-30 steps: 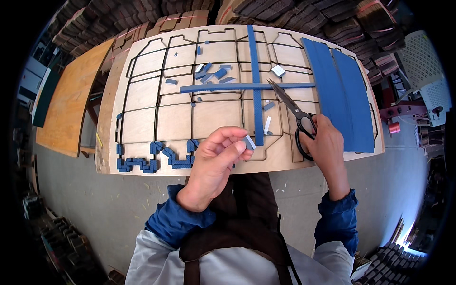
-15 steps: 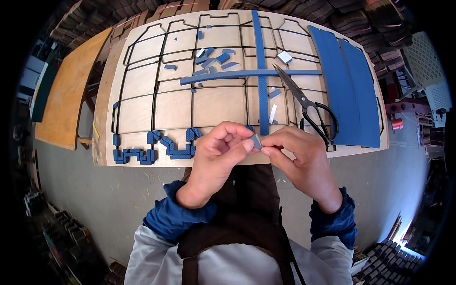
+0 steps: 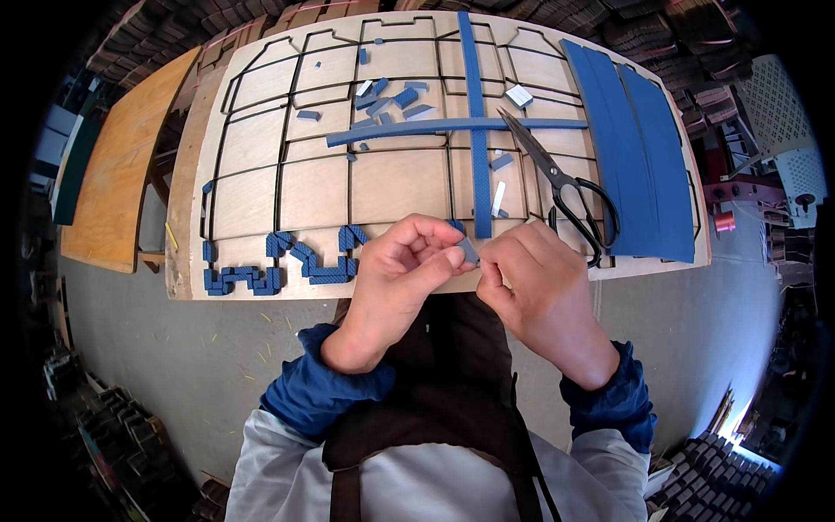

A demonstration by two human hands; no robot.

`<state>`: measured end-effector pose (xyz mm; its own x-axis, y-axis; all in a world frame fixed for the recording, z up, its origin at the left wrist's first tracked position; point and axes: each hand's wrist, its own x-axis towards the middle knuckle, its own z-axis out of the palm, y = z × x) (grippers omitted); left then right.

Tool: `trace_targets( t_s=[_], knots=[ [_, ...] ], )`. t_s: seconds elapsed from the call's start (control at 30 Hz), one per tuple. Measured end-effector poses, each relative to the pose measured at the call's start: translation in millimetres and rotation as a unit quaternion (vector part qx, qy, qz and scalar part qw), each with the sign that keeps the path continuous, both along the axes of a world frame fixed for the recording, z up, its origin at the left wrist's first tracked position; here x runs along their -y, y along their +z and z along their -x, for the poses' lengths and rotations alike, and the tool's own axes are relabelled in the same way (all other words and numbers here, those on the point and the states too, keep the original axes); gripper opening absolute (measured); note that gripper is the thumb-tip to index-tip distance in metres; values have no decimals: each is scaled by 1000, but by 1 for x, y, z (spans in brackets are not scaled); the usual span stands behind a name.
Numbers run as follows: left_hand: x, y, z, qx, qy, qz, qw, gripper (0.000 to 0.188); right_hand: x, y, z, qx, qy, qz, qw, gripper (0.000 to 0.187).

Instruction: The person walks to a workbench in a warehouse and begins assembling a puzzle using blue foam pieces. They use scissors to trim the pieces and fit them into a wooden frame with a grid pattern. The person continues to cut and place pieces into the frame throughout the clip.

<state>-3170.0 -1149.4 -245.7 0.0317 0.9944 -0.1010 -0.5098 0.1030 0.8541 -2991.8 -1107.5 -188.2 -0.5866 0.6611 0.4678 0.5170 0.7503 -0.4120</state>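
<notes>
Between the thumb and fingers of my left hand [image 3: 402, 265] is a small blue-grey foam piece [image 3: 469, 251], held over the board's near edge. Right beside it, my right hand [image 3: 541, 287] is closed with thumb and forefinger pinched; whatever they grip is too small to make out. Under both hands lies a plywood board [image 3: 396, 196] with black blade lines set into it. Blue foam blocks [image 3: 330, 279] line some blades along its near left edge. Black-handled scissors [image 3: 557, 178] lie partly open beyond my right hand.
Two long blue foam strips, one lengthwise [image 3: 474, 87] and one crosswise [image 3: 391, 130], cross on the board. Loose cut foam bits [image 3: 405, 97] are scattered near them. Wide blue foam sheets [image 3: 644, 165] cover the right end. A wooden table [image 3: 122, 165] stands at the left.
My right fingers have curled in tighter and drawn slightly off the foam piece. My left hand keeps its hold on it.
</notes>
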Motion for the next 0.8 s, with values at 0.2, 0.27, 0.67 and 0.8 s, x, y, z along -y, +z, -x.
trace_targets(
  t_s=[0.2,0.27,0.67,0.8],
  knots=[
    [-2,5,0,31,-28,26,999,15,1,2,-7,-62,-4,152,986,16],
    [-2,4,2,48,-51,30,997,15,0,7,-10,-83,5,225,971,11],
    [0,5,11,70,-93,18,993,14,28,14,-93,238,27,323,916,13],
    [1,1,8,2,-87,-1,996,17,42,7,-92,249,-58,173,951,12]
  ],
)
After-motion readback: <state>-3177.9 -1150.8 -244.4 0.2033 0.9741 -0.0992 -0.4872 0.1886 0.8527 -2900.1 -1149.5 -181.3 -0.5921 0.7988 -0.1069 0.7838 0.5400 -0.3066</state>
